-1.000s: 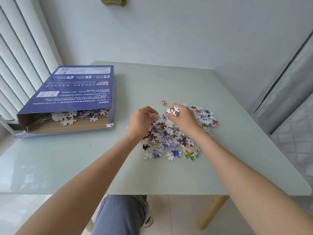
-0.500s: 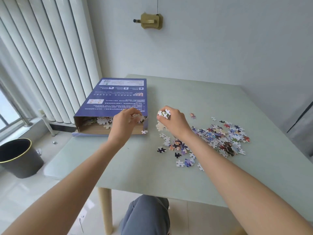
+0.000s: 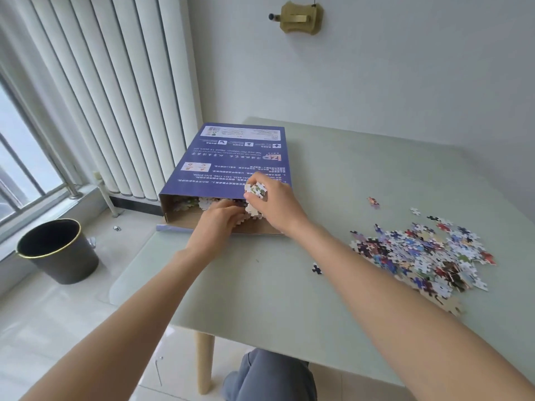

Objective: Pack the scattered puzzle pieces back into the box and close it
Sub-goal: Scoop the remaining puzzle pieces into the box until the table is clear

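I see the box (image 3: 231,157), flat, blue-purple with white print on top, lying at the far left of the pale green bench (image 3: 289,299), its brown near end open with pieces inside. My left hand (image 3: 215,227) reaches into the opening, fingers curled among pieces there. My right hand (image 3: 272,206) grips a clump of pieces (image 3: 255,190) at the box mouth. Loose multicoloured puzzle pieces (image 3: 425,256) lie heaped to the right.
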`<state>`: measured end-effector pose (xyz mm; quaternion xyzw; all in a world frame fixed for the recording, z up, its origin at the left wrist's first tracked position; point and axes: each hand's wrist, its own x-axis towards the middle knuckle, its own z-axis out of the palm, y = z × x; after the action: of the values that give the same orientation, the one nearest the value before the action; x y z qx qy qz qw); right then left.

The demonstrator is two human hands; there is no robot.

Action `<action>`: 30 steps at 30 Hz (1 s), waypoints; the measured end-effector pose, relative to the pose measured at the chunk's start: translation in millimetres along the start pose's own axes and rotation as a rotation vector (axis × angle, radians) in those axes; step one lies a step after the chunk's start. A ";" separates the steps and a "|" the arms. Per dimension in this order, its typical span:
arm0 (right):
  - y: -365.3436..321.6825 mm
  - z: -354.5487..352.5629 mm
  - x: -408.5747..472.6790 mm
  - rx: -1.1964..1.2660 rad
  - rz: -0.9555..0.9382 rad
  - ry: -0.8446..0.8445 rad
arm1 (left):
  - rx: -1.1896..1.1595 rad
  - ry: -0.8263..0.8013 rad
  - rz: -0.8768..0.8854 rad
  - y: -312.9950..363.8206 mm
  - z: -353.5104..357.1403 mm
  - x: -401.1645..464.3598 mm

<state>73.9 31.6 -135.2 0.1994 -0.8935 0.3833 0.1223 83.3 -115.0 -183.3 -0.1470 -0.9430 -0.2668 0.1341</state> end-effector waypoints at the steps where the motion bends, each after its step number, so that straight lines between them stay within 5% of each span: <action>1: 2.5 6.6 3.0 -0.056 -0.049 -0.024 | -0.003 -0.008 0.007 -2.6 -1.0 -0.1; 7: 19.5 31.9 1.6 -0.589 -0.345 -0.049 | -0.049 0.091 -0.110 -15.6 -7.9 -12.8; 12: 18.5 23.6 -1.1 -0.719 -0.364 -0.030 | -0.088 0.113 -0.094 -18.6 -3.1 -25.1; 21: 6.0 -2.1 -14.9 -0.529 -0.036 -0.185 | 0.163 -0.023 0.142 -11.3 -1.6 -31.6; 27: 25.9 -26.7 -42.5 -0.322 0.242 0.126 | 0.321 -0.133 0.193 -9.9 -1.1 -31.5; 30: 37.7 -26.3 -57.3 -0.321 0.283 -0.009 | 0.367 -0.148 0.285 -7.8 -1.8 -29.8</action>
<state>109.7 89.6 -162.6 0.0517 -0.9627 0.2485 0.0935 108.4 -128.5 -195.3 -0.2707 -0.9527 -0.0581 0.1255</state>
